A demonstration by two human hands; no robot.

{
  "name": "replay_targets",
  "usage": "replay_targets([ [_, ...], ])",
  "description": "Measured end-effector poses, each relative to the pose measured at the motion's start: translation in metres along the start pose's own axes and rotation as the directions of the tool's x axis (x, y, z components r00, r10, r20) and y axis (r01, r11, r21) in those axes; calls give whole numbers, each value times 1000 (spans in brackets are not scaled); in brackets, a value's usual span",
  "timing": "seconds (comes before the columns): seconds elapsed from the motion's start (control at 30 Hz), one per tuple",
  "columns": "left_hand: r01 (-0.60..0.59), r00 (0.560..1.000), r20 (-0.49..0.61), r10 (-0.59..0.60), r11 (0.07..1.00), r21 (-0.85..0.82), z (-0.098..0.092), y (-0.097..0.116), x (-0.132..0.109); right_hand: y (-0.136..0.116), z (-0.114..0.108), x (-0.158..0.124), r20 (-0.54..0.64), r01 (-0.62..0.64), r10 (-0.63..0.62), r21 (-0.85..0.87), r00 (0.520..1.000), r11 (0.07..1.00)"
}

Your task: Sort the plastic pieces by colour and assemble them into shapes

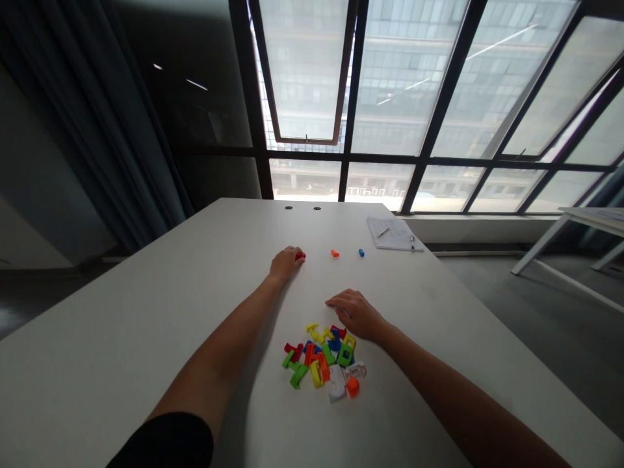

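My left hand (285,262) reaches far across the table, its fingers closed on a small red plastic block (299,256). To the right of it, apart from both hands, lie an orange block (335,253) and a blue block (361,253) in a rough row. My right hand (357,313) hovers or rests with fingers stretched out, just beyond a pile of coloured plastic blocks (327,354). That pile mixes yellow, red, blue, green, orange and white pieces of odd shapes. Nothing shows in my right hand.
The white table (160,312) stretches away toward the windows. Sheets of paper (394,233) with pens on them lie at its far right edge. Two dark round holes (303,208) sit near the far end. Another table (595,220) stands at the right.
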State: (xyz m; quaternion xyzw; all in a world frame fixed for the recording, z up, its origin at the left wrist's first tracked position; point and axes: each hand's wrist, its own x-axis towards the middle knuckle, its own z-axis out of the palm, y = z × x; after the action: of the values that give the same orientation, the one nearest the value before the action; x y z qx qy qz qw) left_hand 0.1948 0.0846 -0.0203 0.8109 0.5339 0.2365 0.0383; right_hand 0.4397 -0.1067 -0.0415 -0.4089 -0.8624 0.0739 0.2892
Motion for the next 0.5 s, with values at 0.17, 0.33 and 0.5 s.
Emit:
replay_targets([
  [0.17,3,998,-60,-2,1000,18,-7,-5,-9,0,0,1,0,-5,5,6,1000,1000],
  [0.33,-167,981,-99,170,985,32,-13,5,-56,5,-3,1,-57,4,6,183,998,983],
  [0.5,-336,938,64,341,939,-75,-22,33,-117,6,-14,-3,-26,-12,26,446,999,895],
])
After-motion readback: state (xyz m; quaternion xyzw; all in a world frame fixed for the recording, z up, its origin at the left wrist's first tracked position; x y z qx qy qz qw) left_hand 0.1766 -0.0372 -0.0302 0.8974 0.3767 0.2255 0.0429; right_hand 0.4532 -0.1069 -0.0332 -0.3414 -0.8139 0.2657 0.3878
